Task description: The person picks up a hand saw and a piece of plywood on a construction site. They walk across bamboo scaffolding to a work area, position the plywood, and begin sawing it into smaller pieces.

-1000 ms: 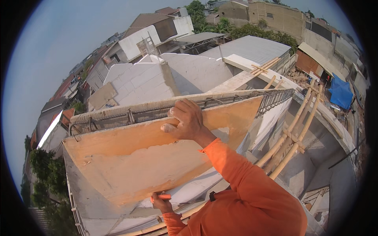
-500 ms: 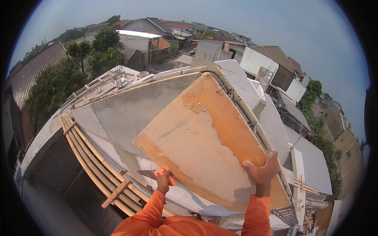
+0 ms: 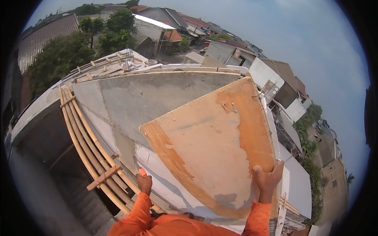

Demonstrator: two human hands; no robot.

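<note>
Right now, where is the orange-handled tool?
In the head view, the orange-handled tool is low, left of centre, in the person's left hand, between the bamboo poles on its left and the large board on its right.

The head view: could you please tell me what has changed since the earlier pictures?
The view has turned left since the first picture. Over the last half second, the left hand has moved left, away from the wooden panel, and the panel's right edge has come to hide most of the steel bars beside it. The left hand still holds the orange-handled tool; the right hand stays on the panel.
</note>
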